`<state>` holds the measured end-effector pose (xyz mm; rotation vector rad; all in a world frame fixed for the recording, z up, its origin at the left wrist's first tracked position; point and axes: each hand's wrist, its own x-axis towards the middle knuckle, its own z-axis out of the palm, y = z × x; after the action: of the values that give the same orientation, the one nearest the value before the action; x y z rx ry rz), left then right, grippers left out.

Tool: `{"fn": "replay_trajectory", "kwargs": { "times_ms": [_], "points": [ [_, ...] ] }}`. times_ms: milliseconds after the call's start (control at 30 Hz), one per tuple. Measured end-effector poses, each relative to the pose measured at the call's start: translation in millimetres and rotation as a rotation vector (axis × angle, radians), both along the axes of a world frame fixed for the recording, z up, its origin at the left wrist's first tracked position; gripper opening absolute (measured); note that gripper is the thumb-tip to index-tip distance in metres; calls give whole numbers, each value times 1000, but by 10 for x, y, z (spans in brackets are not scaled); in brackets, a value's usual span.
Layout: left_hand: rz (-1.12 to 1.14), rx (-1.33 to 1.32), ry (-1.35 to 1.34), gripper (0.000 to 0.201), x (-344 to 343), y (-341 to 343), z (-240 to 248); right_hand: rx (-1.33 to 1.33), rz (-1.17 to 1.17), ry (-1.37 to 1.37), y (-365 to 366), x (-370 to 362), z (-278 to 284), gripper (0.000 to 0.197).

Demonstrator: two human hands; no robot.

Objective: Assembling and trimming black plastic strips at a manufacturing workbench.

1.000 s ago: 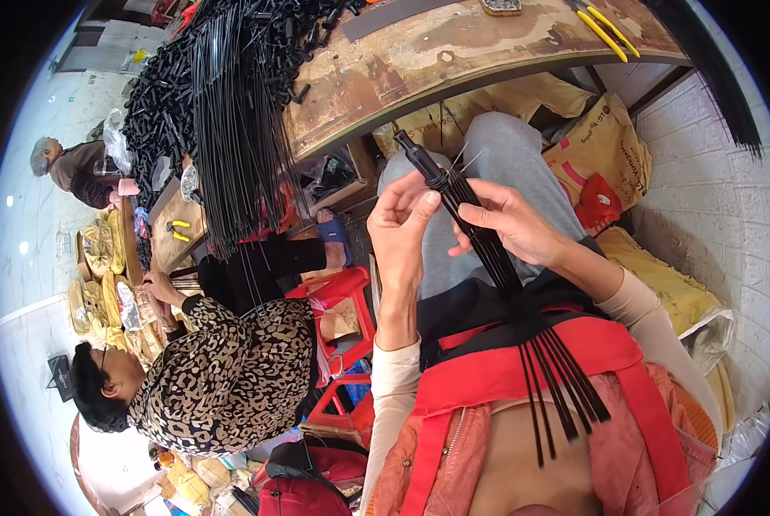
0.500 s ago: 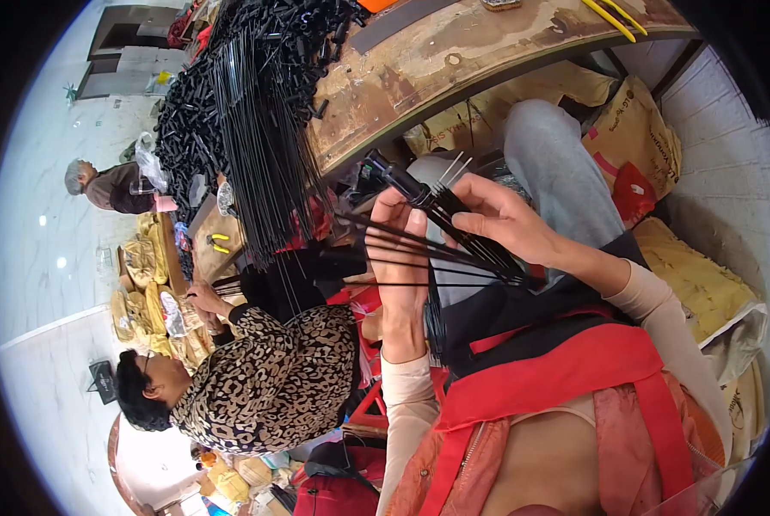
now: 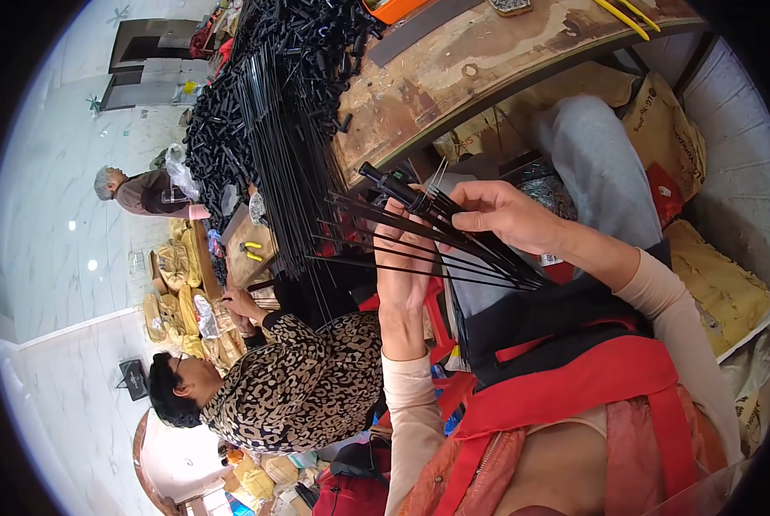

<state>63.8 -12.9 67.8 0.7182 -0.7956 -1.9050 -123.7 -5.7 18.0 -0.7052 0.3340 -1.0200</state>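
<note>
Above my lap is what looks like an umbrella frame [image 3: 392,186], with a thick black tube at one end and several thin black ribs running back toward my apron. My left hand [image 3: 402,265] supports it from beneath, its fingers curled behind the tube and ribs. Some ribs fan out to the left across that palm. On the other side, my right hand [image 3: 507,217] has thumb and fingers pinched at the ribs just behind the tube's collar. Thin silvery wire ends [image 3: 437,175] stick up beside those fingertips. The exact grip points are partly hidden.
A worn wooden table [image 3: 437,86] stands ahead, holding a heap of black plastic parts [image 3: 217,129], a bundle of black rods [image 3: 277,163] and yellow-handled pliers [image 3: 624,19]. At left a co-worker in a patterned top [image 3: 308,378] sits close. Yellow sacks [image 3: 716,284] lie at right.
The view has shifted, so the surroundings appear further right. My hands stay on the umbrella frame; its tube is tipped a little flatter, and the loose ribs spread further left over my left hand.
</note>
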Motion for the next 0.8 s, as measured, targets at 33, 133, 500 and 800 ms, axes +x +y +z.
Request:
{"fn": "replay_trajectory", "kwargs": {
  "times_ms": [33,133,500,800],
  "points": [
    [7,21,-29,32,3,-16,5,-1,-2,-1,-9,-4,1,11],
    [-23,-43,-96,31,14,-51,-26,101,68,-58,-19,-25,-4,12],
    [58,-10,-209,30,-80,-1,89,217,199,-156,-33,-78,-43,15],
    [39,89,-234,31,-96,-5,48,333,341,-247,-22,-182,-126,19]
  ]
}}
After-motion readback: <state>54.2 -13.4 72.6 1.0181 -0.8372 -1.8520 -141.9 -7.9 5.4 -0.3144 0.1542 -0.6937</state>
